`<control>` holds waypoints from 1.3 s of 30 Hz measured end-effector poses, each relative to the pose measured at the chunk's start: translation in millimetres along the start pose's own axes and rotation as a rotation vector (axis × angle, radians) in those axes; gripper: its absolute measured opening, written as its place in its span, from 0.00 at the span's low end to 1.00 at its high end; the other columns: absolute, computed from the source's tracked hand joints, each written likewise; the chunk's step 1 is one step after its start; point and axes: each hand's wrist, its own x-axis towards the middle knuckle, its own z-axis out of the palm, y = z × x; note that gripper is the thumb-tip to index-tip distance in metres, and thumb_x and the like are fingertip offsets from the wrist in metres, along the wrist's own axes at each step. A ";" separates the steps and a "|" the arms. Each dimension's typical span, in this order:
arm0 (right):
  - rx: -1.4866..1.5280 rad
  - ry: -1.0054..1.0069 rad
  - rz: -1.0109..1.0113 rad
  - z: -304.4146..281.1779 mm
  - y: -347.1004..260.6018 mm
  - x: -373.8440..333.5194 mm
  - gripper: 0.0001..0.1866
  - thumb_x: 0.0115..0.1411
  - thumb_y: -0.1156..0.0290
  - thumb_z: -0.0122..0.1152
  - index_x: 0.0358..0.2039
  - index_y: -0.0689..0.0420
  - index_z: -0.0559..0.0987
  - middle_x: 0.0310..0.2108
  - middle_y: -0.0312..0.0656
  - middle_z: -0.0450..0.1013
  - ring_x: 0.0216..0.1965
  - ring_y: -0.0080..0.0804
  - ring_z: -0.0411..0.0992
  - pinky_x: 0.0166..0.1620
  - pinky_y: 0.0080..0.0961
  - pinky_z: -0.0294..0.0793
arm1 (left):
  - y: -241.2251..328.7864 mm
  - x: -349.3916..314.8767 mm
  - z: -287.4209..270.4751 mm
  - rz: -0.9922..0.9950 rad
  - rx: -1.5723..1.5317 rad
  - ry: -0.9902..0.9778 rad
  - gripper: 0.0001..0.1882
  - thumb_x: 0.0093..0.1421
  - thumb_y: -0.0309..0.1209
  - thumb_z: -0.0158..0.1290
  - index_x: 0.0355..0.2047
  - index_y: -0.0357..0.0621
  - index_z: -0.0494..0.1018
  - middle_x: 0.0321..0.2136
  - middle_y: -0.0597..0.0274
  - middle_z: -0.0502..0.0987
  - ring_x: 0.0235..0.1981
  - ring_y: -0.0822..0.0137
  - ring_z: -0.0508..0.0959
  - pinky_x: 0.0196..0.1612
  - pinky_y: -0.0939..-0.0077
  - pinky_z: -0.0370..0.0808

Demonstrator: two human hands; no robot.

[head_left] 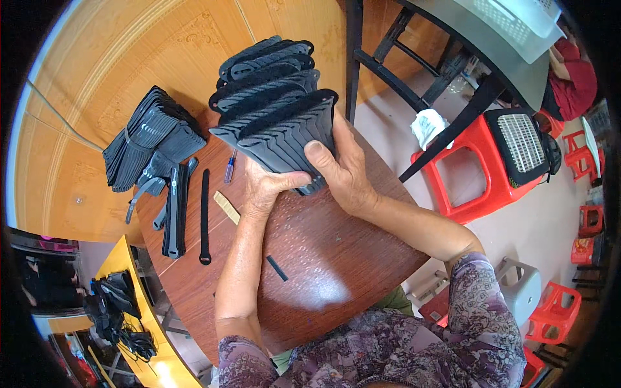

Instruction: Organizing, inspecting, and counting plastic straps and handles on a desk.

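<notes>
Both hands grip one thick stack of black and grey hook-and-loop straps (281, 123), fanned in layers and lifted over the brown wooden table (362, 258). My left hand (264, 185) is closed on the stack's lower end, its thumb across the front. Wrapped round the right side is my right hand (349, 169), thumb against the front strap. On the table to the left lie a banded bundle of straps (145, 139), a narrower strap stack (174, 213) and one single black strap (205, 220). A short dark strip (277, 268) rests between my forearms.
A screwdriver (229, 168) and a flat tan piece (226, 207) lie beside my left forearm. Behind the table stands a carved wooden panel (162, 52). Red stools (453, 174) and a dark table (479, 39) are at the right. Another person (572, 77) sits at the far right.
</notes>
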 end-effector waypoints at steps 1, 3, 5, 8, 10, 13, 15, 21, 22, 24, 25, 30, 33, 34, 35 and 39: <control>0.064 -0.034 0.035 -1.9 -0.6 2.2 0.45 0.57 0.53 0.56 0.62 0.69 0.48 0.61 0.61 0.51 0.62 0.51 0.53 0.62 0.36 0.48 | -0.7 -0.6 1.1 -0.016 -0.024 0.004 0.49 0.23 0.35 0.75 0.48 0.35 0.65 0.42 0.58 0.74 0.43 0.62 0.73 0.50 0.69 0.69; 0.041 -0.051 0.035 -10.0 1.7 6.1 0.46 0.56 0.51 0.57 0.62 0.69 0.48 0.61 0.62 0.51 0.62 0.51 0.53 0.62 0.36 0.48 | -0.4 0.4 2.2 -0.031 -0.049 0.008 0.48 0.24 0.34 0.75 0.48 0.35 0.65 0.42 0.58 0.74 0.43 0.62 0.73 0.50 0.69 0.70; 0.022 -0.070 0.034 -13.6 0.6 7.5 0.48 0.55 0.50 0.58 0.62 0.70 0.47 0.61 0.63 0.51 0.62 0.51 0.53 0.63 0.36 0.48 | 2.3 3.8 2.6 -0.002 -0.061 -0.008 0.47 0.26 0.32 0.74 0.49 0.35 0.64 0.43 0.57 0.73 0.44 0.63 0.73 0.51 0.69 0.69; 0.052 -0.117 0.000 -13.3 -0.6 5.1 0.53 0.51 0.45 0.61 0.62 0.70 0.46 0.61 0.65 0.51 0.63 0.52 0.51 0.63 0.36 0.47 | -1.1 4.2 12.7 0.045 -0.189 0.011 0.46 0.29 0.31 0.73 0.50 0.34 0.64 0.44 0.55 0.73 0.45 0.63 0.73 0.52 0.68 0.69; -0.159 -0.097 -0.129 -13.4 5.0 1.4 0.58 0.47 0.42 0.63 0.62 0.71 0.45 0.61 0.66 0.50 0.63 0.52 0.51 0.63 0.36 0.47 | 0.3 3.2 17.9 0.048 -0.177 0.034 0.47 0.29 0.31 0.72 0.51 0.34 0.63 0.45 0.55 0.73 0.46 0.62 0.73 0.52 0.68 0.69; -0.115 -0.148 -0.120 -23.3 5.5 10.7 0.62 0.42 0.43 0.67 0.63 0.71 0.43 0.62 0.64 0.47 0.64 0.47 0.49 0.63 0.35 0.46 | 12.8 -2.5 22.4 0.023 -0.111 0.117 0.47 0.29 0.28 0.70 0.52 0.33 0.62 0.46 0.55 0.72 0.46 0.62 0.73 0.53 0.67 0.68; 0.059 -0.153 -0.076 -24.5 8.9 18.8 0.62 0.40 0.55 0.73 0.63 0.71 0.41 0.64 0.61 0.45 0.66 0.42 0.45 0.65 0.31 0.42 | 8.7 2.9 23.8 0.053 -0.172 0.145 0.45 0.28 0.25 0.68 0.51 0.33 0.62 0.45 0.55 0.73 0.46 0.62 0.73 0.53 0.67 0.68; 0.328 -0.341 0.129 -37.5 9.7 57.4 0.56 0.46 0.60 0.69 0.62 0.73 0.43 0.62 0.54 0.50 0.63 0.37 0.50 0.63 0.27 0.46 | 5.1 25.6 27.5 0.035 -0.331 0.227 0.35 0.30 0.17 0.60 0.46 0.33 0.67 0.39 0.57 0.75 0.39 0.62 0.76 0.49 0.69 0.71; 0.224 -0.321 0.096 -37.2 8.9 65.5 0.55 0.47 0.58 0.68 0.62 0.73 0.44 0.61 0.54 0.52 0.62 0.37 0.52 0.63 0.27 0.48 | 5.0 31.8 25.6 -0.026 -0.456 0.233 0.32 0.32 0.17 0.58 0.44 0.33 0.68 0.38 0.56 0.76 0.39 0.61 0.76 0.48 0.68 0.72; 0.081 -0.332 0.133 -33.3 10.7 83.3 0.51 0.48 0.54 0.66 0.62 0.70 0.50 0.57 0.53 0.60 0.58 0.37 0.59 0.60 0.26 0.56 | 4.7 44.6 20.1 -0.102 -0.622 0.271 0.23 0.39 0.15 0.53 0.41 0.30 0.70 0.37 0.52 0.76 0.37 0.57 0.77 0.45 0.65 0.75; 0.109 -0.393 0.219 -24.2 7.7 92.8 0.49 0.48 0.53 0.65 0.61 0.68 0.53 0.54 0.52 0.63 0.55 0.35 0.62 0.58 0.26 0.58 | 0.7 51.0 11.8 -0.145 -0.626 0.306 0.23 0.40 0.15 0.53 0.41 0.29 0.70 0.36 0.51 0.76 0.37 0.56 0.78 0.45 0.64 0.75; 0.355 -0.530 0.544 12.4 62.2 135.9 0.38 0.49 0.52 0.66 0.51 0.69 0.67 0.41 0.48 0.73 0.37 0.29 0.75 0.38 0.26 0.76 | -26.7 86.9 -29.4 -0.419 -0.689 0.424 0.21 0.42 0.16 0.58 0.40 0.27 0.70 0.35 0.48 0.76 0.37 0.54 0.79 0.42 0.57 0.78; 0.398 -0.565 0.631 30.0 73.0 151.4 0.33 0.49 0.53 0.67 0.44 0.71 0.72 0.35 0.47 0.75 0.32 0.30 0.76 0.37 0.27 0.77 | -32.2 99.2 -51.9 -0.444 -0.656 0.393 0.24 0.45 0.21 0.60 0.44 0.32 0.69 0.37 0.49 0.77 0.36 0.53 0.79 0.43 0.54 0.77; 0.414 -0.536 0.617 34.9 76.0 155.1 0.29 0.48 0.54 0.68 0.39 0.69 0.75 0.31 0.46 0.76 0.30 0.30 0.76 0.36 0.27 0.77 | -31.6 102.6 -55.4 -0.439 -0.573 0.392 0.25 0.47 0.25 0.60 0.46 0.37 0.69 0.38 0.50 0.77 0.38 0.53 0.78 0.45 0.52 0.76; 0.401 -0.494 0.636 38.8 78.9 156.0 0.29 0.48 0.55 0.69 0.39 0.69 0.75 0.32 0.47 0.76 0.30 0.31 0.76 0.35 0.28 0.77 | -30.7 105.2 -58.8 -0.425 -0.526 0.419 0.24 0.47 0.25 0.61 0.45 0.36 0.69 0.38 0.50 0.77 0.37 0.53 0.79 0.43 0.53 0.77; 0.417 -0.442 0.662 55.4 101.4 161.9 0.27 0.47 0.57 0.69 0.38 0.69 0.76 0.31 0.48 0.76 0.28 0.32 0.76 0.33 0.30 0.77 | -24.0 108.2 -57.0 -0.348 -0.321 0.514 0.21 0.45 0.22 0.62 0.40 0.27 0.71 0.34 0.48 0.77 0.32 0.56 0.80 0.35 0.59 0.80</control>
